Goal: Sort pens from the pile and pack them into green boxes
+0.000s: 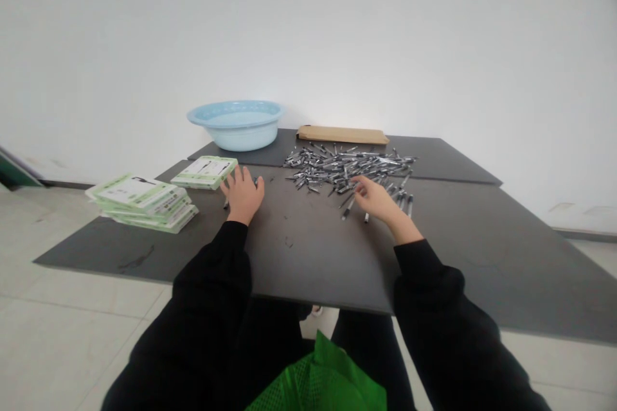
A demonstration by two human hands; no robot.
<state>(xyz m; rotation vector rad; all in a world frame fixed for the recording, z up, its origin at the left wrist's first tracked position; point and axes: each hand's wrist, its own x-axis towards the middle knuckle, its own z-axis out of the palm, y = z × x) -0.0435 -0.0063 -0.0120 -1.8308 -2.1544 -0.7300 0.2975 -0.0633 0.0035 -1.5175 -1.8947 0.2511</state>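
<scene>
Resting on: dark grey flat worktop (299, 250), both hands laid on it, black sleeves behind.
Left hand (242, 194): palm down, fingers spread and open; small dark pieces peeking out at its edges, cannot tell whether anything is gripped beneath.
Just beside left hand: single white-and-green flat cardboard packet (205, 171), touching or nearly touching the fingertips.
Further left: stack of similar white-and-green flat packets (143, 201), near the worktop's left edge.
Right hand (376, 199): at the near edge of the heap, fingers curled loosely among the pieces; grip partly closed, but too small to tell whether a piece is actually pinched.
Heap: scattered pile of small silver-and-black metal pen-like pieces (344, 167), spread across the worktop's middle, some strays lying just beside the right hand.
Far edge: pale blue round plastic basin (236, 123), left of a flat brown cardboard envelope (342, 135).
Lap: bright green mesh bag (322, 382), below the worktop's near edge.
</scene>
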